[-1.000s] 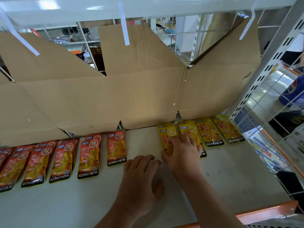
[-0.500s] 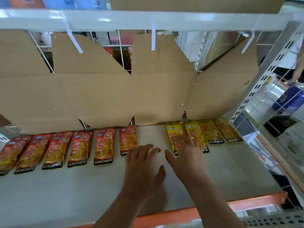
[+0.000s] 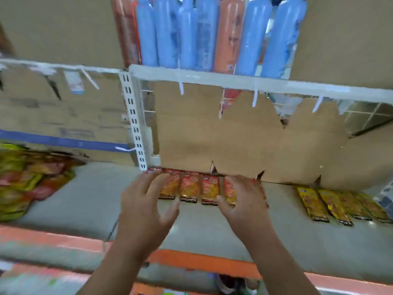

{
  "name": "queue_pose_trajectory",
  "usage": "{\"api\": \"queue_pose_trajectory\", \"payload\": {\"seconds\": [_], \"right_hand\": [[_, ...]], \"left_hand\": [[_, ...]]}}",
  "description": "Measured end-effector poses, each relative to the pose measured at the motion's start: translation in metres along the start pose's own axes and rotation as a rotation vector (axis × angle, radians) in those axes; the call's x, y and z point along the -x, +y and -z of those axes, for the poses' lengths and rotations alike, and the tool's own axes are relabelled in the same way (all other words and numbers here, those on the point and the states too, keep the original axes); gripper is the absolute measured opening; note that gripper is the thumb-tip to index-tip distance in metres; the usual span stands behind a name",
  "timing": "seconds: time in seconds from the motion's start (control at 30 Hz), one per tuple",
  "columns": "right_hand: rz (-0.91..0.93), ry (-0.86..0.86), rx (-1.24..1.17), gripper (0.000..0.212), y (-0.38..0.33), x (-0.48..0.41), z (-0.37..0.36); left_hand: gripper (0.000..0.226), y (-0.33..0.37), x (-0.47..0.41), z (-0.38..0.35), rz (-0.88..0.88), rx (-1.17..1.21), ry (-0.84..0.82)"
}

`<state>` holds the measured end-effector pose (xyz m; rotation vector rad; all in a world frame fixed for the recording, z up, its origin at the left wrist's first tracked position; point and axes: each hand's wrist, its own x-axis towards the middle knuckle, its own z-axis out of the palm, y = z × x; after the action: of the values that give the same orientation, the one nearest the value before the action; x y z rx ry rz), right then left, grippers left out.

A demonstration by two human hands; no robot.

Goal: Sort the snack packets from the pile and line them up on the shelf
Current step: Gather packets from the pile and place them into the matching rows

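Observation:
A row of red snack packets [image 3: 189,186] lies flat on the grey shelf [image 3: 95,199] against the cardboard backing. My left hand [image 3: 146,201] hovers over the row's left end with fingers spread and nothing in it. My right hand [image 3: 242,199] is over the row's right end, fingers spread, hiding the last packets there. A second row of yellow packets [image 3: 340,207] lies further right. A blurred pile of mixed packets [image 3: 27,179] sits at the far left of the shelf.
Cardboard backing [image 3: 244,141] stands behind the rows. A white slotted upright [image 3: 135,124] divides the shelf bays. Blue and orange bottles [image 3: 200,33] stand on the shelf above. An orange front rail [image 3: 202,260] edges the shelf.
The view has swung left and up. Both hands have left the yellow packets and moved left over the red row, fingers spread.

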<state>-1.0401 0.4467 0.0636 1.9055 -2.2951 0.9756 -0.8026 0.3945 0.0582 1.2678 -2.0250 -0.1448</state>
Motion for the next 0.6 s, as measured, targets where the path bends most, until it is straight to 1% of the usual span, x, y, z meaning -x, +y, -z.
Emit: {"api": "queue_pose_trajectory", "payload": {"seconds": [0.07,0.17,0.3,0.43,0.6], "right_hand": [[0.043,-0.026,-0.049,0.058,-0.05,-0.003,-0.018],[0.161,-0.059,-0.146,0.054,-0.135,-0.006,-0.05],[0.258,-0.112,-0.224,0.051,-0.233,-0.001,-0.09],[0.374,-0.173,-0.263,0.05,-0.307,-0.002,-0.129],[0.462,-0.215,-0.335,0.049,-0.377,-0.003,-0.177]], "left_hand": [[0.062,-0.036,0.008,0.045,0.034,-0.032,0.055],[0.065,-0.097,0.027,0.118,0.116,-0.128,0.137],[0.071,-0.162,0.054,0.198,0.265,-0.229,0.206],[0.073,-0.206,0.083,0.25,0.38,-0.267,0.252],[0.071,-0.264,0.11,0.285,0.495,-0.301,0.258]]}}
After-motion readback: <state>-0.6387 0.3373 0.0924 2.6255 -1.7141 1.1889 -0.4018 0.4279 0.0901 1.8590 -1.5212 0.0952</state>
